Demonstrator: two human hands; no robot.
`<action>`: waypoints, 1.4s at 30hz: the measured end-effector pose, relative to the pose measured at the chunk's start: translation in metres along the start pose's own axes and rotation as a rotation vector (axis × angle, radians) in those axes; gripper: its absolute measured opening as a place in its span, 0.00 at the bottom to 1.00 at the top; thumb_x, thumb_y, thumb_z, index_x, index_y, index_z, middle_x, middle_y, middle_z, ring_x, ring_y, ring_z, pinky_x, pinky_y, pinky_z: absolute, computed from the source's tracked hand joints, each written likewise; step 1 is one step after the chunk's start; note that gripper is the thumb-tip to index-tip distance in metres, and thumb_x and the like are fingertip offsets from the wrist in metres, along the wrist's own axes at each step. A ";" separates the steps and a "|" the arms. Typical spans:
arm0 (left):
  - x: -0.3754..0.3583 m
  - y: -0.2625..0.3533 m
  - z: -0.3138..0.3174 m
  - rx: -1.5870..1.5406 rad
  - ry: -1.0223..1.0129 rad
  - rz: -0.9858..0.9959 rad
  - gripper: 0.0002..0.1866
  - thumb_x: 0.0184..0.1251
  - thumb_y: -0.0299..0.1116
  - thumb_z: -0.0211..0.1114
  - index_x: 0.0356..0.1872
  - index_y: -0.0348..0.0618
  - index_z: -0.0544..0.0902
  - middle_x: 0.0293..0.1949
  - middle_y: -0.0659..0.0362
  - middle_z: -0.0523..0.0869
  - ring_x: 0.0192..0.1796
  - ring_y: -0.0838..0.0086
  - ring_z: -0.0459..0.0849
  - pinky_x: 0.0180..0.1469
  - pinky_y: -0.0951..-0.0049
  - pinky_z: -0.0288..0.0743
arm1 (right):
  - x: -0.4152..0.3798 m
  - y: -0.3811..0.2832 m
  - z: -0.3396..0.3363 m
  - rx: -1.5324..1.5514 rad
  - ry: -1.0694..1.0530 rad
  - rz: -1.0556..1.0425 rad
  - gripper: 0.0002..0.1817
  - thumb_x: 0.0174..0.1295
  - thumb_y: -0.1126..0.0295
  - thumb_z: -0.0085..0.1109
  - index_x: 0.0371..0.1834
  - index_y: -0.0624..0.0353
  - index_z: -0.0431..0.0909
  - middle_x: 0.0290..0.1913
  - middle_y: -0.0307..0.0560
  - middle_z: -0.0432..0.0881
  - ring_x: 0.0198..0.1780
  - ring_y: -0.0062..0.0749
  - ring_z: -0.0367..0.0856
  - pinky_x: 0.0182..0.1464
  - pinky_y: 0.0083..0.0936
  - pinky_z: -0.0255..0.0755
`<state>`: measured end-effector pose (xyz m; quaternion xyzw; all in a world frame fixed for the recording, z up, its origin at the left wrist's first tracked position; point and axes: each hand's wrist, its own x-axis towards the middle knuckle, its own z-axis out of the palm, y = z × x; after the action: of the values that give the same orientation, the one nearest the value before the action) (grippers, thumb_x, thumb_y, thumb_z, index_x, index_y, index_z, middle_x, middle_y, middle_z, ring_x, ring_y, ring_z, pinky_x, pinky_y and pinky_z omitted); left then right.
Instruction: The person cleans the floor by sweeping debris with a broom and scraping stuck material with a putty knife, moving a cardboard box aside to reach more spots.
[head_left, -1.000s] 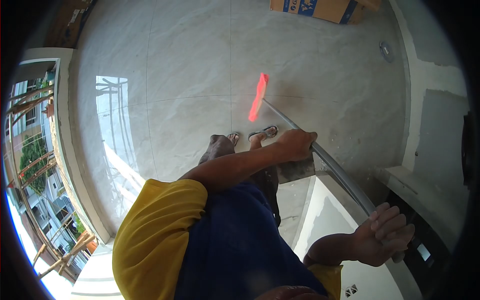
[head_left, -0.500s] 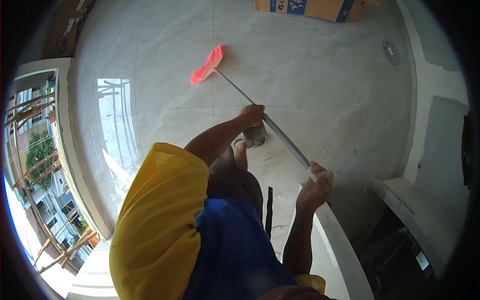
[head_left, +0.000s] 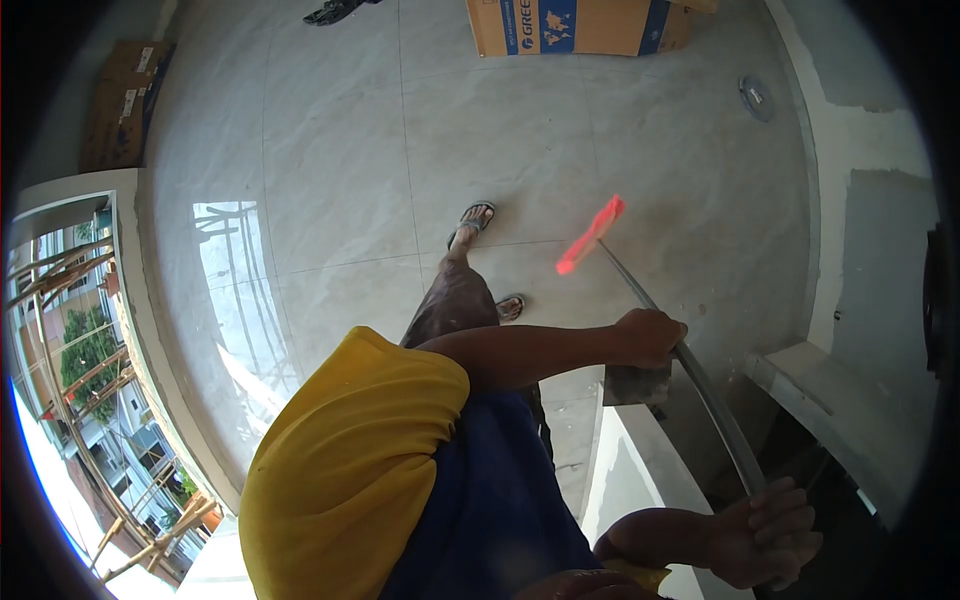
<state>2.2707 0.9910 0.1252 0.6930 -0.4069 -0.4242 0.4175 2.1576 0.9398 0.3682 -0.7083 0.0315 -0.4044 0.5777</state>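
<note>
A broom with a bright pink-red head (head_left: pixel 592 236) and a grey pole (head_left: pixel 712 405) slants across the view. My left hand (head_left: pixel 652 338) is closed round the middle of the pole. A flat grey square plate (head_left: pixel 636 385), smudged like a scraper or dustpan, hangs just below that hand; I cannot tell how it is held. At the lower right, my right hand (head_left: pixel 772 538) wraps its fingers round the upper end of the pole. The broom head is over the pale tiled floor (head_left: pixel 330 120), right of my sandalled feet (head_left: pixel 478 215).
A cardboard box (head_left: pixel 590 28) lies at the far end, with more boxes (head_left: pixel 125 105) at the far left. A round clear disc (head_left: pixel 757 98) is near the right wall. Close on my right is a low white wall (head_left: pixel 640 460). A window opening (head_left: pixel 75 330) shows scaffolding outside.
The broom head has swung right and closer to me. Both hands moved right and toward me with the pole, and the grey plate moved along with my left hand. A foot has stepped forward.
</note>
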 end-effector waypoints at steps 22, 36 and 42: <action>0.055 -0.306 -0.289 0.124 0.180 -0.558 0.09 0.61 0.35 0.65 0.40 0.44 0.83 0.41 0.46 0.87 0.50 0.50 0.85 0.50 0.52 0.77 | 0.108 0.298 0.195 0.074 0.038 0.648 0.08 0.61 0.76 0.52 0.23 0.61 0.70 0.29 0.47 0.78 0.40 0.39 0.80 0.65 0.56 0.67; 0.175 -0.056 -0.221 -0.076 -0.127 0.051 0.13 0.57 0.34 0.66 0.44 0.46 0.80 0.36 0.50 0.86 0.45 0.53 0.86 0.45 0.52 0.76 | 0.221 0.153 0.134 -0.256 0.046 0.091 0.20 0.69 0.61 0.55 0.21 0.55 0.61 0.17 0.38 0.60 0.21 0.25 0.62 0.32 0.29 0.70; 0.189 -0.110 -0.295 0.271 -0.056 -0.269 0.13 0.56 0.34 0.65 0.42 0.44 0.79 0.38 0.50 0.86 0.46 0.54 0.86 0.45 0.54 0.77 | 0.221 0.226 0.076 0.098 0.316 0.203 0.16 0.69 0.67 0.50 0.23 0.55 0.61 0.20 0.40 0.61 0.24 0.27 0.63 0.35 0.33 0.69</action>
<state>2.6262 0.9214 0.0625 0.7791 -0.3752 -0.4366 0.2484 2.4474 0.8121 0.2959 -0.6002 0.1734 -0.4516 0.6370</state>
